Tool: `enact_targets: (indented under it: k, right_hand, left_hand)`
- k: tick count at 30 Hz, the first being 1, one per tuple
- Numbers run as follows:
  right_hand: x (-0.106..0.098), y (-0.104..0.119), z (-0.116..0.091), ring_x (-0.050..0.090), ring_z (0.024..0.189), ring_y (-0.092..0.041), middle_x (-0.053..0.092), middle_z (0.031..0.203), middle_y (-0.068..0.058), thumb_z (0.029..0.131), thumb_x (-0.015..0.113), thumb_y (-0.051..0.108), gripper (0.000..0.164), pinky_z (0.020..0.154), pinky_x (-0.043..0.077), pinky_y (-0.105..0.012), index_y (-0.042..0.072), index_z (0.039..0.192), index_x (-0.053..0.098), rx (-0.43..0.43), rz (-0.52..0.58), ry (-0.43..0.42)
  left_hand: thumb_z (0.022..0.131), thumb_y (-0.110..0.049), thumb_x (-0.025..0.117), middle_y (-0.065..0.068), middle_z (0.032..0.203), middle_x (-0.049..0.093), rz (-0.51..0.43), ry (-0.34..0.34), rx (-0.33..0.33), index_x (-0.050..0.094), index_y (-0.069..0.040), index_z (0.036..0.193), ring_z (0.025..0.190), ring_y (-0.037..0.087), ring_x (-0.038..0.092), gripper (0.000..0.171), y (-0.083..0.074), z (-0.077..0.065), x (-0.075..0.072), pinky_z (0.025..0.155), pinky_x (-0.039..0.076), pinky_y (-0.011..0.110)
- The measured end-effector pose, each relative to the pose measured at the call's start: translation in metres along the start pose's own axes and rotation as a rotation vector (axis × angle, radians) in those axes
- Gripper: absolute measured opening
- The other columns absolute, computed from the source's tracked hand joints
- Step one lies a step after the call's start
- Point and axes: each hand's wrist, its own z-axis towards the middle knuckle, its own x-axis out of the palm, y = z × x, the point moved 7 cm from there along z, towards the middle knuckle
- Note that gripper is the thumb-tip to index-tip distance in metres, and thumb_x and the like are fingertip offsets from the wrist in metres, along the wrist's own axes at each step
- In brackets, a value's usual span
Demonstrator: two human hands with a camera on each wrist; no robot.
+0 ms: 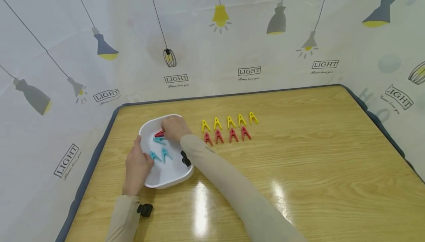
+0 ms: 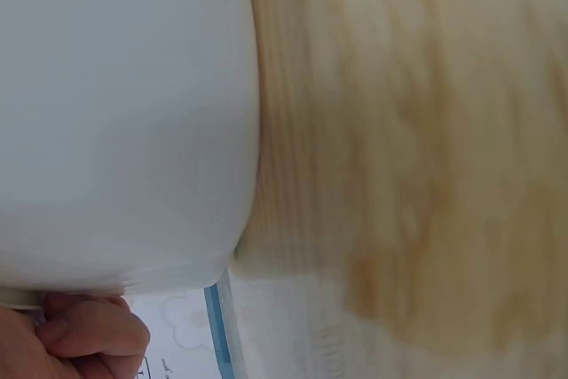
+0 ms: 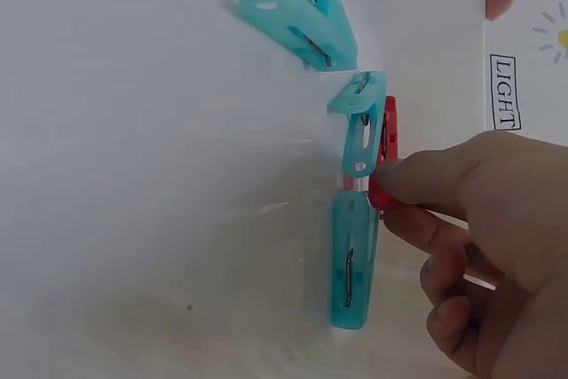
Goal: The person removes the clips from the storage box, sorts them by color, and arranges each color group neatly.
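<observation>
My left hand [image 1: 137,166] grips the left rim of a white plastic basin [image 1: 167,177]; in the left wrist view its curled fingers [image 2: 98,335] hold the basin's edge. Inside the basin, my right hand [image 1: 176,127] pinches a red clothespin [image 3: 391,122] between thumb and forefinger. Two blue clothespins, one the lower blue clothespin [image 3: 351,264], lie right beside the pinched one and partly cover it in the right wrist view. More blue clothespins [image 1: 166,154] rest on the basin floor nearer the left thumb.
To the right of the basin, several yellow clothespins [image 1: 230,122] stand in a row on the wooden table [image 1: 299,142]. Below them runs a row of red clothespins [image 1: 233,135], close to the right forearm. A wall sheet printed with lamps [image 1: 220,15] hangs behind.
</observation>
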Motion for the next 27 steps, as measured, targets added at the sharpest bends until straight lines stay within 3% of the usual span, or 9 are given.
enact_targets:
  k: [12, 16, 22, 27]
  right_hand:
    - [-0.0015, 0.0015, -0.0006, 0.056, 0.074, -0.010, 0.065, 0.077, 0.008, 0.089, 0.070, 0.019, 0.007, 0.070, 0.048, -0.024, 0.020, 0.082, 0.069, -0.032, 0.038, -0.018]
    - [-0.0012, 0.0024, 0.0002, 0.056, 0.074, -0.009, 0.065, 0.079, 0.008, 0.085, 0.070, 0.018, 0.002, 0.069, 0.046, -0.021, 0.020, 0.086, 0.069, -0.055, 0.078, 0.002]
    - [-0.0020, 0.0049, 0.0000, 0.056, 0.075, -0.008, 0.066, 0.083, 0.010, 0.086, 0.071, 0.019, 0.014, 0.067, 0.043, -0.019, 0.022, 0.100, 0.069, -0.086, 0.161, 0.009]
    - [-0.0021, 0.0037, -0.0010, 0.057, 0.076, -0.006, 0.067, 0.082, 0.011, 0.087, 0.071, 0.020, 0.009, 0.066, 0.043, -0.017, 0.023, 0.095, 0.072, -0.070, 0.227, 0.025]
  left_hand:
    - [0.093, 0.002, 0.050, 0.038, 0.142, 0.048, -0.001, -0.006, 0.003, 0.021, 0.006, 0.157, 0.114, 0.044, 0.057, 0.070, 0.0003, 0.0013, -0.0004, 0.094, 0.055, 0.057]
    - [0.093, 0.002, 0.050, 0.038, 0.139, 0.050, 0.003, -0.015, 0.010, 0.022, 0.006, 0.157, 0.112, 0.044, 0.058, 0.070, -0.0002, 0.0015, -0.0009, 0.092, 0.056, 0.057]
    - [0.092, 0.003, 0.052, 0.038, 0.136, 0.052, 0.008, -0.018, 0.010, 0.022, 0.006, 0.157, 0.108, 0.042, 0.059, 0.071, -0.0002, 0.0013, -0.0004, 0.089, 0.057, 0.055]
    - [0.093, 0.003, 0.052, 0.037, 0.137, 0.051, 0.007, -0.016, 0.007, 0.022, 0.006, 0.157, 0.107, 0.041, 0.059, 0.071, 0.0007, 0.0015, 0.0003, 0.088, 0.058, 0.054]
